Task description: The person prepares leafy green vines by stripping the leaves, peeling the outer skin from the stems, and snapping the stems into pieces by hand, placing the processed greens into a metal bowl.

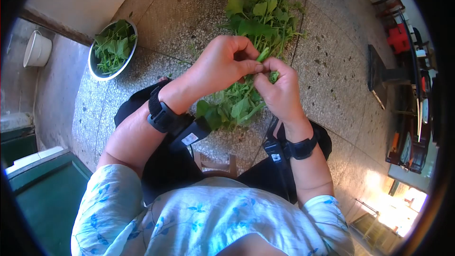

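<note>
Between my two hands, above the floor, is a thick green stem (263,55) of a leafy vegetable. My left hand (231,59) pinches it between thumb and forefinger. Close beside it, my right hand (280,87) is closed on the same stem, with a bit of green showing by its fingers. Farther out lies a large pile of leafy greens (258,16) with broad leaves and long stems. A smaller heap of greens (239,107) lies below my hands, nearer my legs, partly covered by them.
A metal bowl (91,68) holding leaves and stems stands on the speckled floor (327,73) at left. A white bucket (38,50) is by the far-left wall. A green cabinet (50,199) is at lower left. Furniture and a dark stand (377,73) line the right.
</note>
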### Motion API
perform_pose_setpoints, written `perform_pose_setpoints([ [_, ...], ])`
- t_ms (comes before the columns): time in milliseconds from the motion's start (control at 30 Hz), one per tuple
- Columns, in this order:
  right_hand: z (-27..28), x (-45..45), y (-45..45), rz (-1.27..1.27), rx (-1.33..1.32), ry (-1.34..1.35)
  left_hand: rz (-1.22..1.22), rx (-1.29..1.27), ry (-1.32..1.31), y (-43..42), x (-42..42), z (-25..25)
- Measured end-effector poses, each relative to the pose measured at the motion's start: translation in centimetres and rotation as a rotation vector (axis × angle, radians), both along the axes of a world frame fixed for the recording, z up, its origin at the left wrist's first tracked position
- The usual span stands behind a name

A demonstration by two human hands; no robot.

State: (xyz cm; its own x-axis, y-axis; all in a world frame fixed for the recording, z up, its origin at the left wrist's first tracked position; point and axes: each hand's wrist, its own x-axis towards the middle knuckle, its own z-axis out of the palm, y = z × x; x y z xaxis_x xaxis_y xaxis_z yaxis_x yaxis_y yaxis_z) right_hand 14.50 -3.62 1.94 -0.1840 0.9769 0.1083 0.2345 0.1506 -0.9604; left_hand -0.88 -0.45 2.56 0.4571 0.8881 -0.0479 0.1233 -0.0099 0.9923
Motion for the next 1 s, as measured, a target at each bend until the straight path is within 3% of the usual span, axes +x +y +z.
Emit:
perform_pose_setpoints([
  [33,-0.1,0.1,0.0,0.002,-0.006,0.000,0.002,-0.006,0.000,0.0,0.1,0.0],
  [133,0.5,0.8,0.3,-0.006,-0.387,0.233,0.039,-0.128,-0.173,0.4,0.2,0.1],
  [433,0.9,0.6,0.2,0.008,-0.220,0.111,0.060,-0.053,-0.126,0.1,0.5,-0.7],
  [533,0.5,0.5,0.2,-0.014,-0.259,0.192,0.075,0.087,-0.023,-0.1,0.8,-0.7],
  [667,0.5,1.0,0.5,0.009,-0.380,0.337,0.066,-0.102,-0.218,0.0,0.9,-0.6],
  [733,-0.1,1.3,0.9,0.000,-0.471,0.533,0.044,-0.169,-0.299,0.1,1.0,-0.9],
  [1000,0.1,1.4,0.8,0.025,-0.512,0.662,-0.003,-0.430,-0.575,0.0,0.5,-1.1],
])
